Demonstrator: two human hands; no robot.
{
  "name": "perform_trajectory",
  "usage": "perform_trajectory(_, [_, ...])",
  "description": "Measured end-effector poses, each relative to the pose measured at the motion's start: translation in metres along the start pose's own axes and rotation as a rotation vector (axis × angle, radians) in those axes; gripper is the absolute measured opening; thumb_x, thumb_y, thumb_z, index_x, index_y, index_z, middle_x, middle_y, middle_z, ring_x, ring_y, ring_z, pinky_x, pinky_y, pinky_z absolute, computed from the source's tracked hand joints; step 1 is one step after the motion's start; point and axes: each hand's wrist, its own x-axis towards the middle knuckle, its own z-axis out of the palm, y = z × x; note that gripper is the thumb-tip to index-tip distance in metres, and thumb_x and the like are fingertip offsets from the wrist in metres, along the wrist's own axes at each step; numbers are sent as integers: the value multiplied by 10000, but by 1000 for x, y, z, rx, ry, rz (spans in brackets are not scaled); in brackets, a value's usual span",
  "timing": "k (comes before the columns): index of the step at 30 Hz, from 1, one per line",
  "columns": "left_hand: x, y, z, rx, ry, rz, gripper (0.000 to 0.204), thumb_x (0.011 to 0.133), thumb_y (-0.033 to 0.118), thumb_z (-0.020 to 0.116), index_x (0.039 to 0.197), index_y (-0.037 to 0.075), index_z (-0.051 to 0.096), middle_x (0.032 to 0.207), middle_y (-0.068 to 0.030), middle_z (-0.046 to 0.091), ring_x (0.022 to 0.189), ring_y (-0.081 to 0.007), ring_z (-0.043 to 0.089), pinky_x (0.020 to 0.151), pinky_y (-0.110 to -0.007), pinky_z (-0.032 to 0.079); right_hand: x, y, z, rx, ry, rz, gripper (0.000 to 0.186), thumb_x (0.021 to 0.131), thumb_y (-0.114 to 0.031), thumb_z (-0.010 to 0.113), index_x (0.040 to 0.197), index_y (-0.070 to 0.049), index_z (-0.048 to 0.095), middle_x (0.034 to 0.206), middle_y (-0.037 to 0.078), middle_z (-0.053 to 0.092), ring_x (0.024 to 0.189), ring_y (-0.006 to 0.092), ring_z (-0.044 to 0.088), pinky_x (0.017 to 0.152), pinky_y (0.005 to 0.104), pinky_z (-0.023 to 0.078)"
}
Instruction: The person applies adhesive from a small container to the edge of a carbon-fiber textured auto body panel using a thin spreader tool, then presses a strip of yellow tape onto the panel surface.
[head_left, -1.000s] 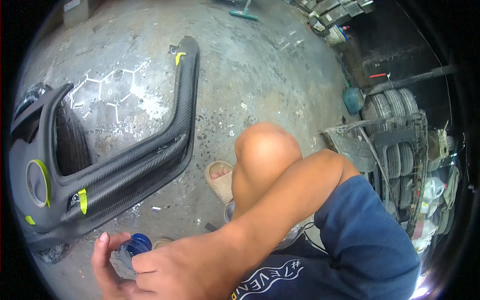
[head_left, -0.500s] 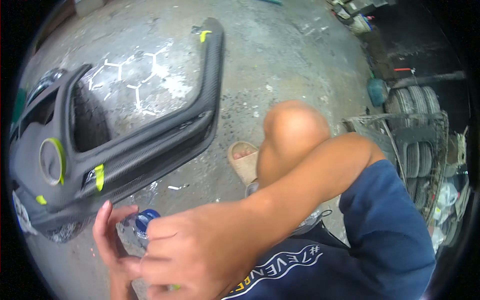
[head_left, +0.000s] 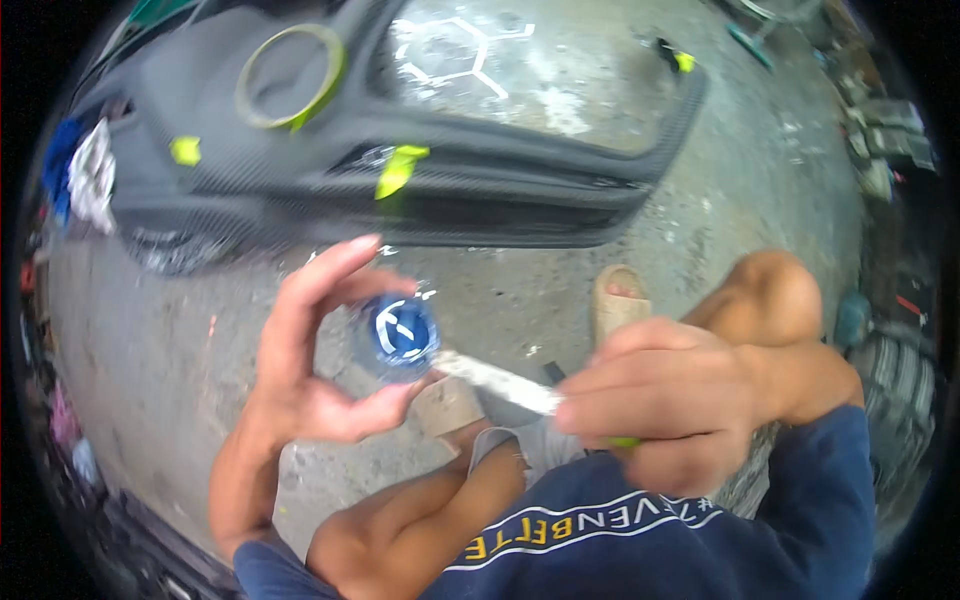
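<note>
My left hand (head_left: pixel 322 355) curves its fingers and thumb round a small clear container (head_left: pixel 372 352) with a round, shiny blue face turned up; whether that is a cap or its contents I cannot tell. My right hand (head_left: pixel 665 400) is closed on a white, mottled flat strip (head_left: pixel 500 384). The strip's far end reaches the container's side near my left thumb; motion blur hides whether they touch. A bit of yellow-green shows beneath my right fingers. Both hands are in front of my body, above my bent legs.
Beyond my hands, a large black, carbon-patterned car body part (head_left: pixel 480 190) bears yellow-green tape pieces (head_left: pixel 402 171) and a tape roll (head_left: pixel 330 90). My sandalled foot (head_left: pixel 622 305) rests on the concrete floor (head_left: pixel 760 190). Tyres (head_left: pixel 895 385) are stacked at the right.
My right hand has moved right, away from the container, bringing the white strip into view. My left hand shows more fully, with the container. The view has swung left.
</note>
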Motion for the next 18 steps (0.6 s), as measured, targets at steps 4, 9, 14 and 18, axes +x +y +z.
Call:
perform_trajectory(4, [-9,-9,-13,140,52,-14,930,629,129,853,1449,28,428,1094,-131,698,983,-213,693,820,-321,528,1,4,-2,-17,16,19,262,743,48,725,669,-76,506,1008,206,725,829,326,737,733,383,551])
perform_trajectory(9, [-10,-7,-5,100,28,43,885,645,118,836,1441,57,455,1080,-101,712,940,-224,699,795,-330,539,3,7,6,-17,-9,81,291,675,93,749,641,-87,523,1033,181,726,831,308,742,755,388,556])
perform_trajectory(14, [-7,-5,-5,21,65,28,861,649,108,831,1430,59,470,1066,-96,716,940,-217,702,794,-349,552,4,20,10,43,-129,18,196,827,13,677,796,-16,486,1142,319,649,807,324,694,674,421,563])
perform_trajectory(18, [-13,-7,-19,71,38,-39,933,650,119,855,1462,29,403,1152,-140,695,1057,-234,678,886,-362,520,2,6,10,202,118,260,212,893,53,638,880,-14,437,1126,297,643,830,307,704,667,434,577])
